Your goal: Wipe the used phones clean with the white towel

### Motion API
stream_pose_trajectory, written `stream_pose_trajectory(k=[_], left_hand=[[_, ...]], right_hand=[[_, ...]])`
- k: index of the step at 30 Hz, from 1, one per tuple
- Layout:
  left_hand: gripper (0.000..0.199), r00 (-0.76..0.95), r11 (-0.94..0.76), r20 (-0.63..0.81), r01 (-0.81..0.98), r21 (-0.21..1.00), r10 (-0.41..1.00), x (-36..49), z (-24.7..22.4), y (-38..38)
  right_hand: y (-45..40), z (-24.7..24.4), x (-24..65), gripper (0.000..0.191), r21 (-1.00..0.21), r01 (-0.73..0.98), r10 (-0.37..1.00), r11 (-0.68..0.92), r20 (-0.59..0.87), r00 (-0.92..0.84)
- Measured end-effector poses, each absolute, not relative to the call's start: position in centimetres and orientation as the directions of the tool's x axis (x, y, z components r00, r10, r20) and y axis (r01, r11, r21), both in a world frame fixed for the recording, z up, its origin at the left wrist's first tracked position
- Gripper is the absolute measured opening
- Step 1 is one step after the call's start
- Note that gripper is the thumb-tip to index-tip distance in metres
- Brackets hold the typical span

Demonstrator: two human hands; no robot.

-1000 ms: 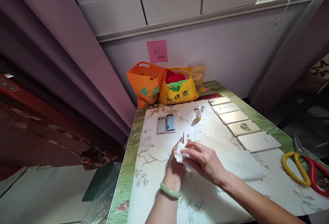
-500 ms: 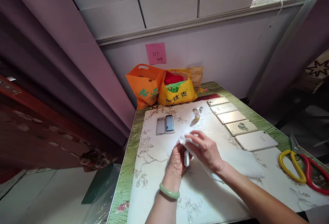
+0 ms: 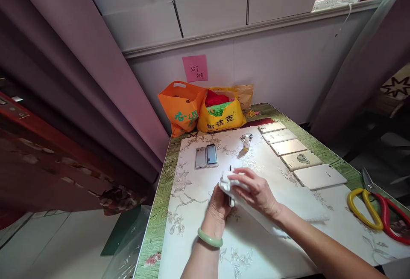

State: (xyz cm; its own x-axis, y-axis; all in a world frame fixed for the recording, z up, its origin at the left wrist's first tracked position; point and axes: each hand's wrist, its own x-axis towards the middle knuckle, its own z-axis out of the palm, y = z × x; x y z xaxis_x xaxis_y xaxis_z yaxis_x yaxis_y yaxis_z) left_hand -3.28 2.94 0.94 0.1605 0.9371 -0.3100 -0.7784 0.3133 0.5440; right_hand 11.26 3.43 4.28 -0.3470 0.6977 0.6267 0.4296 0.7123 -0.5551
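My left hand (image 3: 219, 205), with a green bangle on its wrist, is wrapped around a mobile phone (image 3: 231, 202) held edge-on above the table. Only a narrow strip of that phone shows; the hands and cloth hide the rest. My right hand (image 3: 259, 190) pinches a white cloth (image 3: 272, 227) and presses a bunched part of it against the phone's upper portion. The cloth's remainder trails to the right across the tablecloth. Beyond my hands, a grey phone (image 3: 200, 158) and a blue-faced phone (image 3: 212, 155) lie side by side. A small bottle (image 3: 246, 144) stands upright behind the cloth.
Several phones (image 3: 319, 177) lie in a row along the table's right side. Scissors (image 3: 368, 210) with yellow and red handles rest at the right edge. An orange bag (image 3: 182, 108) and a filled yellow bag (image 3: 221, 121) stand at the back, against the wall.
The right hand has shifted slightly down with the cloth, which now covers more of the phone's near face. The left hand keeps its grip on the phone.
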Motion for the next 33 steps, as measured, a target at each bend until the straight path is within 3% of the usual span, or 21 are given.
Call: stream_pose_trajectory(k=[4, 7, 11, 15, 18, 21, 23, 25, 28, 33], left_hand=[[0.031, 0.219, 0.424, -0.391, -0.699, 0.576, 0.894, -2.9, 1.0, 3.1], [0.036, 0.245, 0.467, -0.416, -0.653, 0.597, 0.876, -3.0, 1.4, 2.7], [0.035, 0.330, 0.468, -0.333, -0.662, 0.585, 0.883, -3.5, 1.3, 2.2], [0.039, 0.450, 0.457, -0.160, -0.695, 0.555, 0.879, -4.0, 1.3, 2.2], [0.035, 0.374, 0.391, -0.137, -0.780, 0.489, 0.917, -4.3, 1.5, 2.6], [0.032, 0.298, 0.370, -0.225, -0.820, 0.436, 0.928, -4.5, 1.4, 3.2], [0.036, 0.293, 0.413, -0.323, -0.810, 0.415, 0.900, -4.4, 1.1, 3.5], [0.033, 0.248, 0.431, -0.432, -0.809, 0.400, 0.867, -4.0, 0.8, 3.7], [0.017, 0.126, 0.360, -0.525, -0.856, 0.372, 0.842, -3.2, 0.7, 3.8], [0.013, 0.084, 0.285, -0.507, -0.898, 0.334, 0.858, -3.2, 1.0, 3.8]], right_hand=[[6.2, 5.5, 11.3, 0.026, -0.698, 0.463, 0.830, 0.546, 0.528, -0.182], [7.5, 7.3, 11.8, 0.035, -0.855, 0.356, 0.923, 0.377, 0.316, -0.217], [8.1, 7.9, 12.3, 0.049, -0.984, 0.153, 0.920, 0.089, 0.022, -0.392], [8.1, 5.2, 12.8, 0.049, -0.966, 0.254, 0.945, 0.044, -0.043, -0.325], [8.1, 3.2, 13.3, 0.048, -0.938, 0.344, 0.978, 0.040, -0.034, -0.207], [7.9, 3.3, 13.5, 0.053, -0.963, 0.268, 0.999, 0.041, 0.037, -0.021], [7.6, 4.6, 13.2, 0.051, -0.970, 0.205, 0.989, 0.131, 0.143, 0.045], [7.2, 6.1, 12.4, 0.042, -0.936, 0.217, 0.959, 0.277, 0.284, 0.001], [6.7, 6.9, 11.1, 0.030, -0.811, 0.377, 0.892, 0.448, 0.433, -0.130], [5.2, 5.1, 10.6, 0.026, -0.639, 0.517, 0.822, 0.569, 0.464, -0.332]])
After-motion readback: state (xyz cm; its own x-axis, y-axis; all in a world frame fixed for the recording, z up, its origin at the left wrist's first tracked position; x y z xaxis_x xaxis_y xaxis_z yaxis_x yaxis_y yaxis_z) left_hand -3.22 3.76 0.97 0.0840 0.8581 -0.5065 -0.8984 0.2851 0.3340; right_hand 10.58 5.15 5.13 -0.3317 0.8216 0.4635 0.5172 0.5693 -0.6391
